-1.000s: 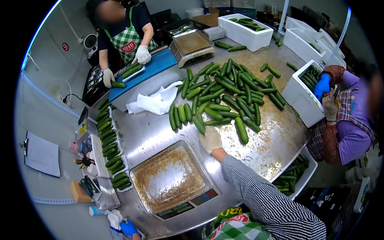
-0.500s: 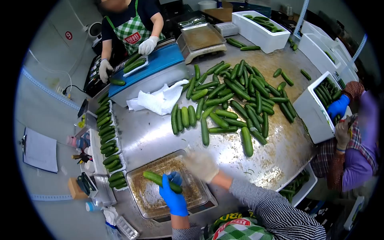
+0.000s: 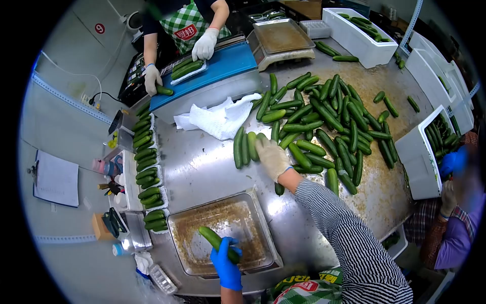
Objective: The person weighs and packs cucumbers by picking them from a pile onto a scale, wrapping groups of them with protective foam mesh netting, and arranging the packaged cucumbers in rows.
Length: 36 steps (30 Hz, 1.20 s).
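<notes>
My left hand [image 3: 226, 264], in a blue glove, grips a green cucumber [image 3: 208, 234] and holds it tilted over a worn metal weighing tray [image 3: 185, 253]. My right hand [image 3: 272, 158], in a pale glove, reaches across to the near left side of the cucumber pile [image 3: 329, 114]. Its fingers close over a cucumber [image 3: 261, 136] at the end of a short row; their undersides are hidden. Beside that hand lie more cucumbers [image 3: 238, 147] side by side.
Packed trays of cucumbers [image 3: 147, 167] line the table's left edge. Across the table a gloved co-worker handles a cucumber tray on a blue-topped wrapping machine [image 3: 228, 71]. White cloth [image 3: 217, 119] lies before it. Another person at right reaches into a white foam box [image 3: 417, 162].
My right hand has moved forward from beside the weighing tray onto the cucumbers. My left hand still holds its cucumber over the tray. The whole view has shifted slightly.
</notes>
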Tool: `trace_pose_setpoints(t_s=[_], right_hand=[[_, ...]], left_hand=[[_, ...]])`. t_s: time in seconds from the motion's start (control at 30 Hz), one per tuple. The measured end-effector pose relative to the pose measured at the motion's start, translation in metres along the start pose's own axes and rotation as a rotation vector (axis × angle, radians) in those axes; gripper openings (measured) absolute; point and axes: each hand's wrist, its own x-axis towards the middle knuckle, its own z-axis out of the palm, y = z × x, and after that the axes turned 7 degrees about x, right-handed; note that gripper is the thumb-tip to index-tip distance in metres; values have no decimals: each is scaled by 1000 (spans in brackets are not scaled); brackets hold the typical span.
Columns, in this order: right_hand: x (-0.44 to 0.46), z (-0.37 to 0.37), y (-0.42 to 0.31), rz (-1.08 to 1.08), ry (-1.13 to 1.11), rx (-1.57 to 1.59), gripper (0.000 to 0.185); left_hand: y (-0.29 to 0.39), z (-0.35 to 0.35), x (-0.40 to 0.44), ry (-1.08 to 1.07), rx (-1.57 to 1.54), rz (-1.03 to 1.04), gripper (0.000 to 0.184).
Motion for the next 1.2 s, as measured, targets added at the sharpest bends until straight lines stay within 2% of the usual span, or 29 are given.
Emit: trace_pose_setpoints(t_s=[0.1,0.13,0.17,0.2,0.23,0.27,0.3,0.33,0.37,0.43,0.5,0.57,0.67,0.77,0.8,0.87,0.9,1.0,1.1,1.17,1.2], right_hand=[[-28,-29,-5,444,159,601,45],[-44,-25,-5,431,263,790,43],[-67,-68,-30,424,205,939,44],[-87,-75,-44,507,-38,1078,41],[-116,-56,-57,20,117,563,37],[-143,-51,-74,-170,161,555,35],[-160,-64,-100,-112,133,942,30],[-168,-77,-113,-246,80,927,26],[-168,-83,-111,-367,104,840,20],[-161,-76,-77,-278,106,543,18],[-129,-89,-28,175,78,376,24],[-115,-98,3,431,258,91,34],[-94,-70,40,354,171,-162,35],[-90,-62,48,313,109,-141,40],[-87,-63,48,296,88,-133,42],[-94,-75,38,317,164,294,39],[-105,-86,29,330,196,507,38],[-135,-86,-27,175,173,593,38],[-162,-92,-98,-41,61,521,37],[-180,-70,-117,-276,34,710,29],[-170,-91,-108,-200,-164,695,19]], left_hand=[[2,-1,8,-116,19,-35,33],[3,6,9,-143,-60,-30,37],[8,20,9,-175,-134,-27,41],[12,31,9,-209,-208,-27,46],[12,37,12,-275,-290,-49,48],[9,42,17,-339,-371,-72,50],[4,45,25,-403,-450,-94,52],[-22,31,44,-367,-451,-75,49],[-20,27,44,-351,-496,-136,51],[-13,14,37,-243,-365,-104,52],[-11,-4,40,-118,-50,54,54],[-25,-26,60,-30,315,243,54],[-22,-24,61,1,598,321,65],[-19,-10,53,138,794,487,72],[-15,-12,51,131,815,436,74],[-4,-20,52,121,855,337,77],[-7,-27,56,147,898,360,78],[-8,-23,56,214,1126,421,86],[-11,7,50,198,1081,640,90],[-8,21,49,200,1179,616,95],[-5,28,46,221,1249,565,96]])
